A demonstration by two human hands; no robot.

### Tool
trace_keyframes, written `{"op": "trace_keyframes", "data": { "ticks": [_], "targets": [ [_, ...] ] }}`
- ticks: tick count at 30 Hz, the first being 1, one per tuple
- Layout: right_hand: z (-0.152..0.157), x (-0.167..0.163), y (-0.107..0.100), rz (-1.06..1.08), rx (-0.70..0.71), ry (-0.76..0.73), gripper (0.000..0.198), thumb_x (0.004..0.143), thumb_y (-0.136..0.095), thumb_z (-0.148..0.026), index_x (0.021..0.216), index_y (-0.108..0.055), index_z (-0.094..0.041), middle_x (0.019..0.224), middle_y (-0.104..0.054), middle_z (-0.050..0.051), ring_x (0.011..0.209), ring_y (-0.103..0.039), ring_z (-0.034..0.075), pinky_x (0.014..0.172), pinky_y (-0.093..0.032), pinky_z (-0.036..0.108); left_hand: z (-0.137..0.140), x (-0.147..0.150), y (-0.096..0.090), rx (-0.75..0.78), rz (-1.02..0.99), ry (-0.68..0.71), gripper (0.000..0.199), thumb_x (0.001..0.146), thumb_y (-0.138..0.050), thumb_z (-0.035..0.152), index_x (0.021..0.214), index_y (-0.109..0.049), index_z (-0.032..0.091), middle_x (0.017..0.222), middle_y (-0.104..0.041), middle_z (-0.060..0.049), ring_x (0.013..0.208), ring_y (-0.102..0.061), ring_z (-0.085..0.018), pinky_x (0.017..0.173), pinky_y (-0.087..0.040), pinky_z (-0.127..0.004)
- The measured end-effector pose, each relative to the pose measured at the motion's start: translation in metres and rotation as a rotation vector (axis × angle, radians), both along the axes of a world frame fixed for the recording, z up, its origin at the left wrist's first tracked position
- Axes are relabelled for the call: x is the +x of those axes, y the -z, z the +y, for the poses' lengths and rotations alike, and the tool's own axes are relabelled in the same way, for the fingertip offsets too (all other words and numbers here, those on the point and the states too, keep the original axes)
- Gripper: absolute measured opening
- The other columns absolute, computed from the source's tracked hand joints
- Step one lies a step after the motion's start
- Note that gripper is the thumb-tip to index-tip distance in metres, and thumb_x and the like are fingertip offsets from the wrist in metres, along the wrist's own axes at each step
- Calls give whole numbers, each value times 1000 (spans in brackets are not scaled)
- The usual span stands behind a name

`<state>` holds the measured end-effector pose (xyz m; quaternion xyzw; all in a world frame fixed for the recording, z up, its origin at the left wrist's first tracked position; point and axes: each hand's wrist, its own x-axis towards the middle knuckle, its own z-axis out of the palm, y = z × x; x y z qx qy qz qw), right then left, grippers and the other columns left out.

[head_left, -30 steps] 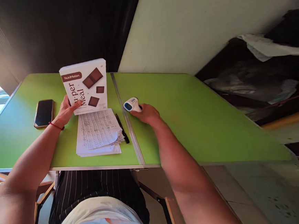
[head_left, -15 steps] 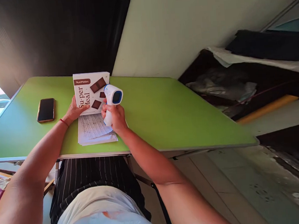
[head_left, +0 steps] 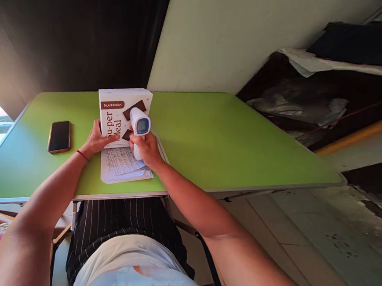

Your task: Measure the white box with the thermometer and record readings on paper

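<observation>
My left hand (head_left: 98, 138) grips the lower left edge of a white box (head_left: 109, 96) printed with brown chocolate pieces, its thumb across the front. The box is held upright, its front facing me. Wrapped around the handle of a white and blue infrared thermometer (head_left: 139, 116) is my right hand (head_left: 148, 148). The thermometer is in front of the box's right part, its small screen towards me and lit bluish. Whether it touches the box I cannot tell. Below the box lie handwritten papers (head_left: 123, 161) in a stack.
A phone (head_left: 60, 136) with a dark screen lies at the left on the green table (head_left: 218, 149). A dark panel (head_left: 70, 42) and a pale wall (head_left: 218, 35) stand behind the table. Shelves with cloth and plastic (head_left: 296, 99) are at the right.
The box has turned slightly, so its right side now shows. The thermometer has tilted more upright and its screen has gone from dark to lit. The view has shifted a little.
</observation>
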<state>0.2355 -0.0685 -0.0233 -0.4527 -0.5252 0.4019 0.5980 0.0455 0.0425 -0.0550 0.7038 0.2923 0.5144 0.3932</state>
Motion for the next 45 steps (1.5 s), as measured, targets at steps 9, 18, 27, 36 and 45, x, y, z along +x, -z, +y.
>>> {"op": "trace_keyframes", "data": {
  "ticks": [9,18,27,36,45],
  "targets": [
    [-4,-3,5,57,-48,-143,26,76,-71,-46,82,-58,-25,58,-53,-6,56,-52,13,55,-44,28,-7,-2,-13,13,148,130,74,62,-98,55,114,-61,17,108,-72,-11,97,-69,-28,87,-59,-48],
    [-8,-2,-5,16,-51,-113,24,73,-64,-48,77,-60,-24,53,-60,-5,49,-52,13,54,-44,29,-14,-3,-21,-2,156,152,74,63,-97,57,115,-61,18,108,-73,-11,97,-70,-28,85,-60,-47],
    [-11,0,-6,-56,-34,-88,24,74,-62,-48,72,-60,-24,52,-61,-4,51,-54,15,56,-45,31,-19,1,-29,40,137,232,67,66,-95,61,110,-66,20,106,-75,-11,95,-71,-30,81,-63,-48],
    [-11,4,-8,-87,-45,-80,25,75,-62,-49,72,-60,-25,54,-62,-3,54,-57,16,59,-49,31,-13,-5,-26,-29,147,227,76,62,-98,54,116,-59,18,108,-74,-10,97,-72,-28,83,-62,-45],
    [-1,14,-5,-20,-24,-81,33,76,-65,-56,84,-61,-24,56,-57,-5,52,-55,16,56,-47,32,1,-17,-14,-95,208,10,88,53,-102,54,121,-58,18,119,-73,-14,110,-70,-36,98,-57,-59]
  ]
}}
